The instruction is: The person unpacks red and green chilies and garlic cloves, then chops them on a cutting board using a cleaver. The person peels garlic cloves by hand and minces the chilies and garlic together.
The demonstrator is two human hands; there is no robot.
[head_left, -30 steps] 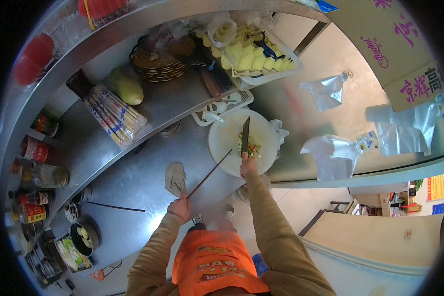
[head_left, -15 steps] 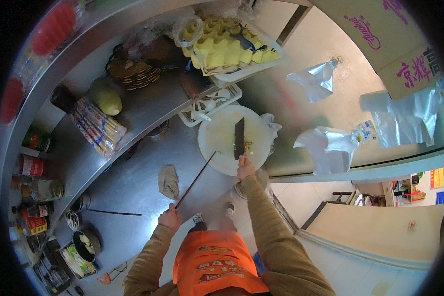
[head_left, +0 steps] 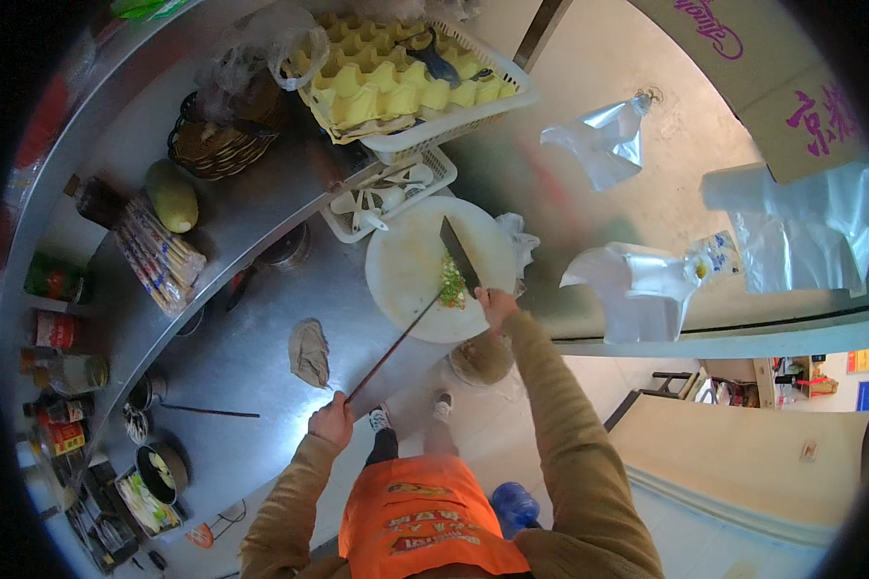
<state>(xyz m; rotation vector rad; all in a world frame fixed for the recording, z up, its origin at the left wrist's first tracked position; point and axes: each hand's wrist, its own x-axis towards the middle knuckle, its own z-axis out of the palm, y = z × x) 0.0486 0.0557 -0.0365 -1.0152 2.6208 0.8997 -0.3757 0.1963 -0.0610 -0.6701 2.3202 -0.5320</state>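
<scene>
A cleaver (head_left: pixel 461 256) is gripped by its handle in my right hand (head_left: pixel 495 307). Its dark blade slants over the round white cutting board (head_left: pixel 396 275), alongside a small heap of chopped green and reddish bits (head_left: pixel 452 282). My left hand (head_left: pixel 333 422) is closed around the end of a long, thin, dark-handled utensil (head_left: pixel 392 350). The utensil's far end reaches the board at the heap's lower edge; the shape of its tip is too small to tell. Left of the utensil, a crumpled beige cloth (head_left: pixel 309 353) lies on the steel counter.
Beyond the board stand a white basket of utensils (head_left: pixel 343 228) and yellow egg trays (head_left: pixel 386 96). A raised steel shelf holds packed chopsticks (head_left: pixel 159 253) and a pale green gourd (head_left: pixel 172 196). Pots (head_left: pixel 161 473) sit at left, plastic bags (head_left: pixel 628 289) hang at right.
My right hand has shifted slightly right and the cleaver now slants the other way, with the chopped heap more exposed. The utensil's far end has moved right to the heap.
</scene>
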